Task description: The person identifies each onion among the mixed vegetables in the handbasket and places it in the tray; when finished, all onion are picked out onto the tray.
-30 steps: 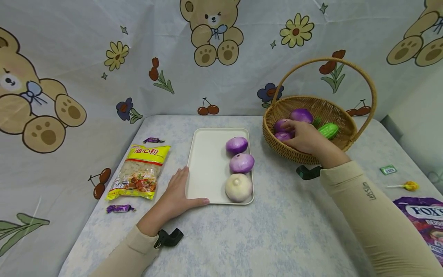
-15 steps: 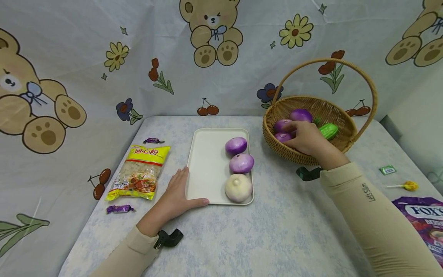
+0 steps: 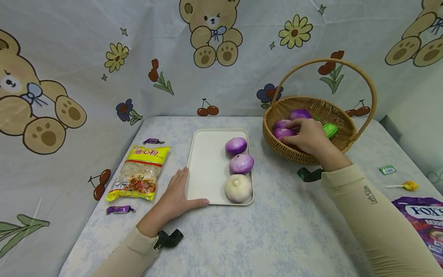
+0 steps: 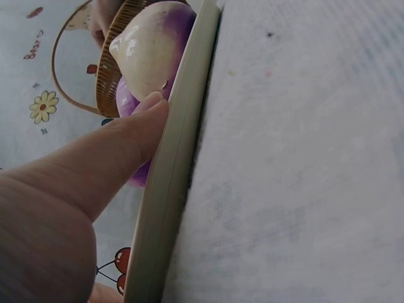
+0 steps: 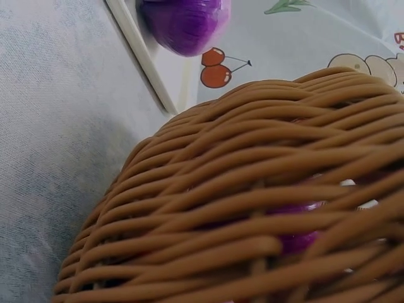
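Observation:
My left hand (image 3: 175, 195) rests at the near left corner of a white tray (image 3: 206, 163), fingers straight along its left side and thumb on its front rim. In the left wrist view the thumb (image 4: 120, 139) lies against the tray's rim. On the tray's right side, two purple onions (image 3: 241, 164) and a pale onion (image 3: 238, 188) stand in a row. My right hand (image 3: 309, 137) reaches into a wicker basket (image 3: 273, 144), thumb and fingers around a purple onion (image 3: 284, 133). Its fingertips are partly hidden. The right wrist view shows mostly the basket's woven wall (image 5: 208, 189).
More purple onions (image 3: 299, 114) and a green vegetable (image 3: 330, 130) lie in the basket, under its tall handle (image 3: 367, 77). A yellow food bag (image 3: 138, 171) and wrapped candies (image 3: 120, 209) lie left; a lollipop (image 3: 410, 186) and purple FOX'S bag (image 3: 423, 221) lie right.
Inside the basket my right hand has shifted slightly right and up, and the onion by its fingertips shows a little more. The left hand and tray have stayed put.

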The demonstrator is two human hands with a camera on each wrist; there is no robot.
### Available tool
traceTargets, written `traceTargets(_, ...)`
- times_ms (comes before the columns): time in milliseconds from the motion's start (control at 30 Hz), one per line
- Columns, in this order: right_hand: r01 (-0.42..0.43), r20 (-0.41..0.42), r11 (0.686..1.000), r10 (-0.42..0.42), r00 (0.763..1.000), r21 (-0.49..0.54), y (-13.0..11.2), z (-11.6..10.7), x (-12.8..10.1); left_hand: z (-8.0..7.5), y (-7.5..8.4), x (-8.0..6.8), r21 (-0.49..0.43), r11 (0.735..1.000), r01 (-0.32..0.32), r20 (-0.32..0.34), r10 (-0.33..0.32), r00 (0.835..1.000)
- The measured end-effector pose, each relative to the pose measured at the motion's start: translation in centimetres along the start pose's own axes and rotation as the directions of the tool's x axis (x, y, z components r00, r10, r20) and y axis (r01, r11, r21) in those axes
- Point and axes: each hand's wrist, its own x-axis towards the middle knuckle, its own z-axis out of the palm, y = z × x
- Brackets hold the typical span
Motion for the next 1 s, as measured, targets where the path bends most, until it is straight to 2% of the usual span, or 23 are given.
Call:
traceTargets(267, -0.022, -0.065, 1.000, 0.023, 0.998, 0.020, -0.7, -0.4, 0.0, 0.0, 0.1, -0.1, -0.005, 1.000, 0.007, 0.001, -0.007, 1.000)
traceTargets(667, -0.064, -0.150, 0.990, 0.083, 0.985, 0.126, -2.7, -1.8, -0.1, -0.1, 0.0, 0.0, 0.005, 1.000, 0.010, -0.002, -0.010, 1.000)
traceTargets(833, -0.018, -0.175, 0.988, 0.045, 0.984, 0.153, -4.3, -1.5, -0.6, 0.0, 0.0, 0.0, 0.003, 1.000, 0.019, 0.004, -0.019, 1.000)
traceTargets(1000, 0.102, -0.244, 0.981, -0.061, 0.968, 0.162, -6.0, -0.5, -1.2, -0.1, 0.0, 0.0, 0.002, 1.000, 0.013, 0.009, -0.013, 1.000)
